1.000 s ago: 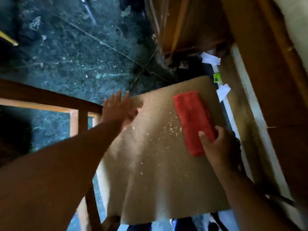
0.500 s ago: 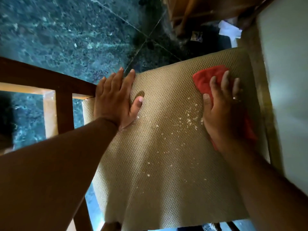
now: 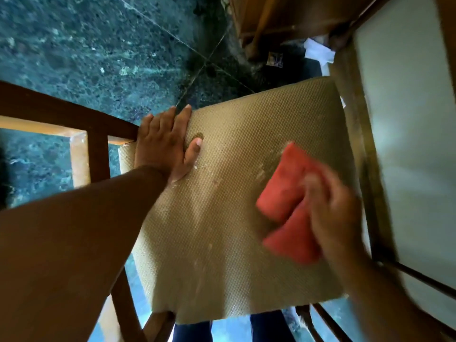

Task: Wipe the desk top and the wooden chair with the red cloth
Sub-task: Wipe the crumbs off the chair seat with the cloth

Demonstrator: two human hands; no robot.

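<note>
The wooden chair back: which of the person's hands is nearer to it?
Left. The left hand lies flat on the seat beside the wooden chair back; the right hand grips the red cloth across the seat.

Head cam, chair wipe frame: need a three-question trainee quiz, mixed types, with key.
1. True or false: the left hand lies flat on the woven chair seat near the wooden backrest rail.
2. The red cloth is: A) on the floor, B) under the right hand on the seat, C) draped over the rail.
3. Fill in: pale ____ are scattered on the seat fabric.

Key: 1 true; 2 B; 3 crumbs
</note>
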